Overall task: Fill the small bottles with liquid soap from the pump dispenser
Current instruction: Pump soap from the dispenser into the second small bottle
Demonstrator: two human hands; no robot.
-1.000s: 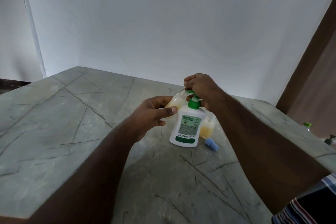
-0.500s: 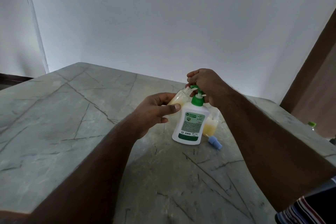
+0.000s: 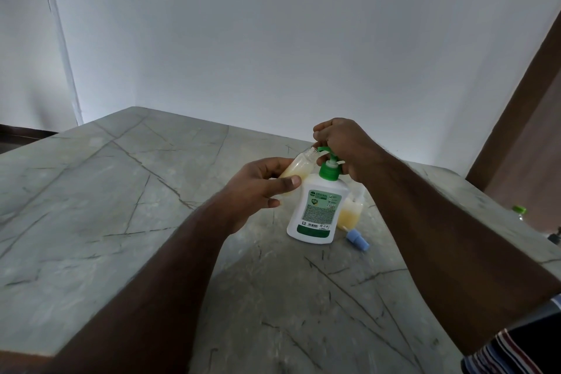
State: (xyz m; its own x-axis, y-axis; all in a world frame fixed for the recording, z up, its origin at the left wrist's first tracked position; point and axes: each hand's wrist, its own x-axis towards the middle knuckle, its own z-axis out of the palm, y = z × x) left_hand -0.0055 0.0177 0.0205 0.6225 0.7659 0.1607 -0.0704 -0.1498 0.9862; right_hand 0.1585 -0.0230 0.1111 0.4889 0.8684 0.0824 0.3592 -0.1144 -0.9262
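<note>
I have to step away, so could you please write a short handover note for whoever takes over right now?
Left hand: holds a small clear plastic bottle, tilted, partly filled with yellowish soap, mouth at the spout.
Right hand: on the green pump head of the white soap dispenser, which stands on the grey marble table.
Behind the dispenser: a second clear bottle holding soap. Beside it: a loose blue cap.
Left: top up, cap.

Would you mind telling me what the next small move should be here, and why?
Probably press the pump head down again with the right hand. The left hand holds the small bottle tilted, its open neck at the green nozzle of the pump dispenser, and the bottle looks only partly filled with yellowish soap, so another stroke seems called for.
</note>
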